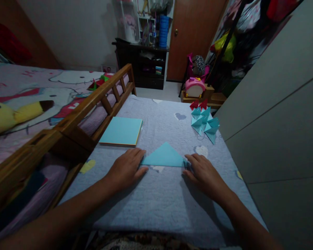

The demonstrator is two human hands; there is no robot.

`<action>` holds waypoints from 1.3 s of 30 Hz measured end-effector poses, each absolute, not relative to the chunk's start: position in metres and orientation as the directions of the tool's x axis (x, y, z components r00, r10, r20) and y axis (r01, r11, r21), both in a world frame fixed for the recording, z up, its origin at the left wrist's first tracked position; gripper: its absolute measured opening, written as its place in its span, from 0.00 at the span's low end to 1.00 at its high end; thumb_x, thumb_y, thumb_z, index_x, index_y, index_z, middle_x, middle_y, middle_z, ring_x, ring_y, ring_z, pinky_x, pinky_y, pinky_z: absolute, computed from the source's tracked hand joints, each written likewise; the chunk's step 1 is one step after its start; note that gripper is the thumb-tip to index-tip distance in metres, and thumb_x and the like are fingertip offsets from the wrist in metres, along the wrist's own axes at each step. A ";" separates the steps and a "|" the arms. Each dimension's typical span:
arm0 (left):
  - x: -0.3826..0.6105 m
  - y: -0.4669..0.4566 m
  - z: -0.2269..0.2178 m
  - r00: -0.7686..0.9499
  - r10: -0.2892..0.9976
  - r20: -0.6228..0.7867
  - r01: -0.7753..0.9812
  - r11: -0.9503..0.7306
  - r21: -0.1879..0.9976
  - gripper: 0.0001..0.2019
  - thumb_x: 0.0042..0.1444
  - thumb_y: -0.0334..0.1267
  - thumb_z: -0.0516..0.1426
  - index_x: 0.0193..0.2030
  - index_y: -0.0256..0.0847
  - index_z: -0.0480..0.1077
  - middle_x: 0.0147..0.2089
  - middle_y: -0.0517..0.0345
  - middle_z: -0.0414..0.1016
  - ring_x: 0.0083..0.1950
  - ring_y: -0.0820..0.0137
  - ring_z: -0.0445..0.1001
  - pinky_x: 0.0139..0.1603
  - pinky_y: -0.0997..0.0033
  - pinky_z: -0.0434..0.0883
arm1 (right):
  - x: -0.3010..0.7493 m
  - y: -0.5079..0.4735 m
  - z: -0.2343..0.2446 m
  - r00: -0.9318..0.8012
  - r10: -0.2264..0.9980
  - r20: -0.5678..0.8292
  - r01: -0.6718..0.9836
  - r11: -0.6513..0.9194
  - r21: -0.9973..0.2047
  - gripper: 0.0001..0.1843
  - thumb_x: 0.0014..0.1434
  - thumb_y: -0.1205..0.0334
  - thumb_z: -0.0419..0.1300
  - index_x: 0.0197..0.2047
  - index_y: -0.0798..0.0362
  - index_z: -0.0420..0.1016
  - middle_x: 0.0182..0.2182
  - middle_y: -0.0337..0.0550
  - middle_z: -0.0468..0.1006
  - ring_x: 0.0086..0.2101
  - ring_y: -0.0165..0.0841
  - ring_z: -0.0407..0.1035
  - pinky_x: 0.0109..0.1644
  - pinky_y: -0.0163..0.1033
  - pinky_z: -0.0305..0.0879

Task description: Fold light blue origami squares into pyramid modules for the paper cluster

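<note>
A light blue sheet of origami paper (165, 156), folded into a triangle, lies flat on the bed with its peak pointing away from me. My left hand (129, 167) has its fingers and thumb around the triangle's left corner. At the right corner, my right hand (202, 172) holds the paper the same way, fingers above and thumb nearer to me. Both corner tips are partly hidden by the fingers. Left of the triangle and farther back sits a stack of square paper (121, 131), blue on top.
Several folded blue paper pieces (203, 121) stand at the back right, with red folded pieces (198, 104) behind them. A wooden bed rail (94, 104) runs along the left side. Pale cabinet doors (281, 114) rise at the right. Beyond the bed is a pink toy case (195, 87).
</note>
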State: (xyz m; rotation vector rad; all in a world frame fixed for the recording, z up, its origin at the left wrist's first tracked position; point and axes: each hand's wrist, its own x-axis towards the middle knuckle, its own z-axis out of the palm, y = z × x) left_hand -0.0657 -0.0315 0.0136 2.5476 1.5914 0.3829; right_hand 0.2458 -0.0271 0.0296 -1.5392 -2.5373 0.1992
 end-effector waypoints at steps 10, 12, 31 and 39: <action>-0.046 -0.011 0.010 0.381 0.917 0.116 0.830 -0.395 0.394 0.14 0.56 0.38 0.62 0.48 0.41 0.68 0.49 0.52 0.72 0.51 0.58 0.70 0.52 0.57 0.71 | 0.221 -0.006 0.005 -0.387 0.913 0.129 0.856 0.408 -0.318 0.27 0.56 0.65 0.64 0.59 0.57 0.68 0.45 0.53 0.76 0.45 0.45 0.69 0.50 0.49 0.66; -0.047 -0.011 0.009 0.373 0.918 0.132 0.799 -0.390 0.458 0.14 0.55 0.36 0.62 0.48 0.42 0.68 0.49 0.53 0.71 0.52 0.59 0.70 0.53 0.57 0.71 | 0.223 -0.006 0.002 -0.393 0.905 0.166 0.835 0.426 -0.348 0.27 0.56 0.66 0.64 0.60 0.57 0.68 0.46 0.53 0.75 0.45 0.45 0.68 0.51 0.50 0.65; -0.050 -0.018 0.009 0.508 0.660 0.554 0.553 -0.743 0.377 0.06 0.62 0.31 0.52 0.40 0.43 0.70 0.42 0.54 0.77 0.46 0.62 0.72 0.52 0.57 0.68 | 0.219 -0.010 0.015 -0.360 0.793 0.491 0.755 0.557 -0.346 0.16 0.60 0.76 0.49 0.37 0.52 0.77 0.38 0.48 0.76 0.37 0.36 0.70 0.41 0.40 0.68; -0.054 -0.015 0.011 0.568 0.500 0.654 0.588 -0.802 0.102 0.09 0.62 0.29 0.54 0.45 0.44 0.73 0.54 0.51 0.77 0.57 0.59 0.70 0.60 0.52 0.67 | 0.221 -0.004 0.004 -0.349 0.740 0.575 0.596 0.649 -0.473 0.12 0.57 0.75 0.54 0.40 0.50 0.72 0.43 0.49 0.78 0.41 0.35 0.75 0.42 0.38 0.72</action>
